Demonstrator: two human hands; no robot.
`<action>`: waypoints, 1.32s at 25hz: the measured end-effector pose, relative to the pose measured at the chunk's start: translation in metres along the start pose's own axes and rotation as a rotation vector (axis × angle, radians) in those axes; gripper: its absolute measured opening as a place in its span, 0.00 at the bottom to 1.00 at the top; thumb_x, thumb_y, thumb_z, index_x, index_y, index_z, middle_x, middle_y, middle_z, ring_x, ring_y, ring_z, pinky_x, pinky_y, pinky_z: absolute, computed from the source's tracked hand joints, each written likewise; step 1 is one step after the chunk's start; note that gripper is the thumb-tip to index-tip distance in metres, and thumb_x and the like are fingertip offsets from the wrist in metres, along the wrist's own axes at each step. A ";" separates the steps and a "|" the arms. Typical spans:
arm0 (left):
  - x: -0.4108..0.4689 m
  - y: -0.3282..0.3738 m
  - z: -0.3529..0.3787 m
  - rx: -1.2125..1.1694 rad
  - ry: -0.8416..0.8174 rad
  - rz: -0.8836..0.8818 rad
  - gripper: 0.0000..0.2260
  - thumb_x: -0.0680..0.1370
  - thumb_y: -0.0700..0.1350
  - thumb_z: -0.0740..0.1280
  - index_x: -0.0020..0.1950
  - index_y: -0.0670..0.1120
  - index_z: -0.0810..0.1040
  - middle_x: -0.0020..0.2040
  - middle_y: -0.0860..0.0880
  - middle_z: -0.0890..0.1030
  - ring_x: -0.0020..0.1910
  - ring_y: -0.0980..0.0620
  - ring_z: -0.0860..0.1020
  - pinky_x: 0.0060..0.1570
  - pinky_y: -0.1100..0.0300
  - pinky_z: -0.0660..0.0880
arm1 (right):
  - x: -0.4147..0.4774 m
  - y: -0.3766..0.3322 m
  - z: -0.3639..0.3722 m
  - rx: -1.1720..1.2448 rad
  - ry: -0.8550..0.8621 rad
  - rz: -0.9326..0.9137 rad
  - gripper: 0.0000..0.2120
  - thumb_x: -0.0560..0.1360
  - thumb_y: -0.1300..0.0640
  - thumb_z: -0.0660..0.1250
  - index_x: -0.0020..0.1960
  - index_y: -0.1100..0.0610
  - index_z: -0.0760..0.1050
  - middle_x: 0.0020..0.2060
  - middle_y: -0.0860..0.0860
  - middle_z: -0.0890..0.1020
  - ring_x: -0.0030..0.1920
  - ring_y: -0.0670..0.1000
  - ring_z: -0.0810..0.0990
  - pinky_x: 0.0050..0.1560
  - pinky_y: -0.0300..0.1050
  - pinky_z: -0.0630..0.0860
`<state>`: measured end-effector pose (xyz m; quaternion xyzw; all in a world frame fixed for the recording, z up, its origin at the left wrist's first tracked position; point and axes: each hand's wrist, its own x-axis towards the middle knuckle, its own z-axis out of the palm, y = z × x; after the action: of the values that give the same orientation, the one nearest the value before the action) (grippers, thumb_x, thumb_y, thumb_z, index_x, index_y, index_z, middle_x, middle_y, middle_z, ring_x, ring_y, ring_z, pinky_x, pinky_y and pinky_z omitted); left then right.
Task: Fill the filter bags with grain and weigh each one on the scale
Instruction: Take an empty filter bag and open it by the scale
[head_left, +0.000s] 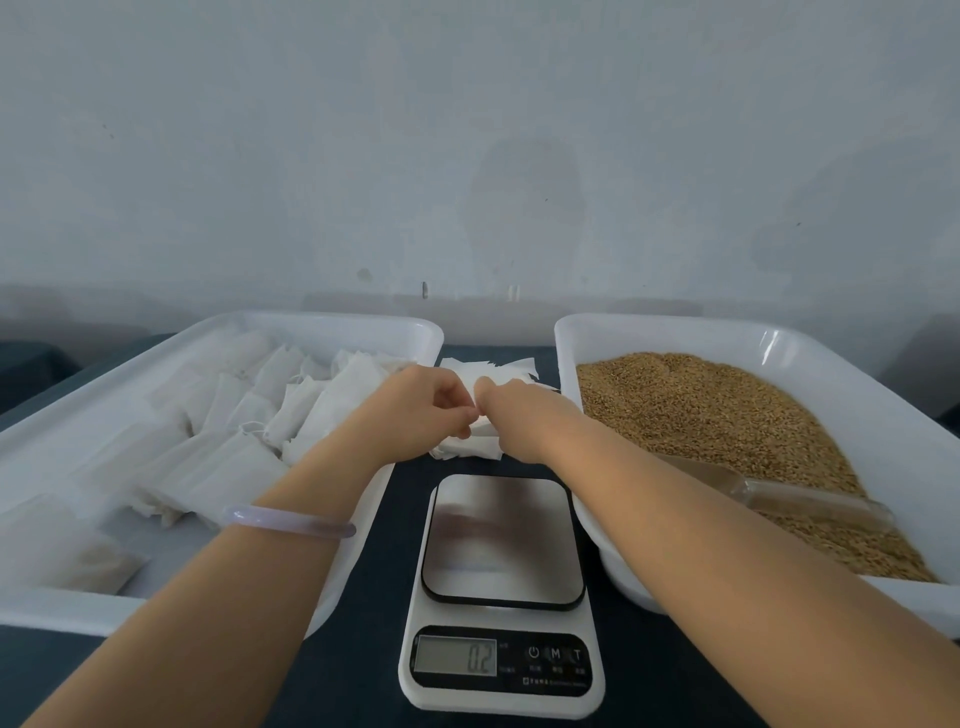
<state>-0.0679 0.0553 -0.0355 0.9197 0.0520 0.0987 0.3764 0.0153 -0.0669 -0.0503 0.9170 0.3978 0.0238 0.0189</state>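
As L hand (431, 410) & R hand (511, 415) pinch filter bag (479, 427), pile's (498, 371) half-hidden.

Gap between left tray (311, 322) and right tray (649, 326) is filled by scale (501, 540) in front and bag pile (506, 370) behind, leaving bare bench (379, 597) only in thin strips beside the scale.

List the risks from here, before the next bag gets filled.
1. The scale shows 0.2 on its display with nothing on it; unless it is tared, every weight may read off.
2. The left hand and right hand pinch at the thin stacked bags; two could lift together.
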 end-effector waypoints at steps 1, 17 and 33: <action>0.000 0.000 0.000 -0.007 0.003 -0.003 0.05 0.75 0.41 0.67 0.40 0.47 0.78 0.36 0.52 0.84 0.41 0.53 0.81 0.48 0.55 0.77 | 0.000 -0.001 -0.001 -0.008 -0.015 0.009 0.16 0.74 0.68 0.56 0.60 0.60 0.65 0.43 0.54 0.71 0.47 0.59 0.74 0.35 0.46 0.65; 0.003 0.001 0.000 0.053 0.230 -0.003 0.06 0.73 0.46 0.70 0.41 0.48 0.74 0.40 0.53 0.79 0.42 0.54 0.78 0.38 0.64 0.71 | -0.003 0.017 -0.012 0.572 0.497 0.312 0.06 0.74 0.62 0.59 0.45 0.56 0.75 0.40 0.51 0.78 0.40 0.50 0.77 0.36 0.43 0.71; -0.004 0.012 0.006 -0.410 -0.089 -0.086 0.13 0.77 0.46 0.68 0.43 0.36 0.78 0.39 0.45 0.75 0.37 0.50 0.74 0.39 0.61 0.70 | -0.063 0.029 -0.026 1.059 0.503 0.067 0.11 0.70 0.61 0.71 0.47 0.46 0.78 0.43 0.42 0.82 0.46 0.40 0.80 0.47 0.32 0.76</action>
<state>-0.0706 0.0419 -0.0313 0.8244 0.0532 0.0504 0.5613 -0.0085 -0.1321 -0.0247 0.7797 0.3187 0.0393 -0.5375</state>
